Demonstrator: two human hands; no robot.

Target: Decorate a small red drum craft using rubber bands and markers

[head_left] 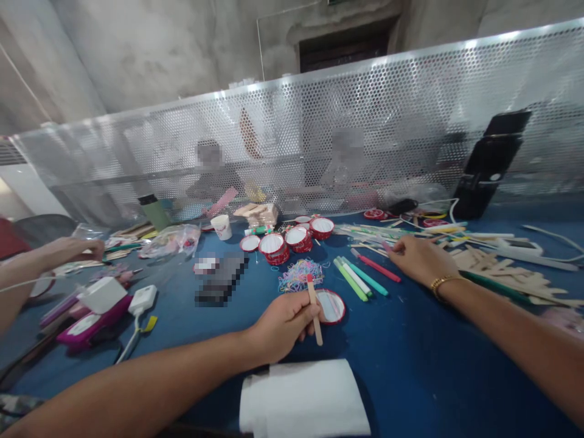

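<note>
A wooden stick [317, 331] was pinched between the fingers of the left hand [280, 325], beside a red-rimmed disc [335, 307]. The right hand [417, 257] was held near a red pen [378, 267], fingers bent; its grip could not be told. Only the stick's tip was coloured red; its shaft and the piled sticks [502, 272] seemed plain.

One head-worn camera looks forward and down across the table [410, 365].

No text, label, brand, number or sign can be read anywhere here
</note>
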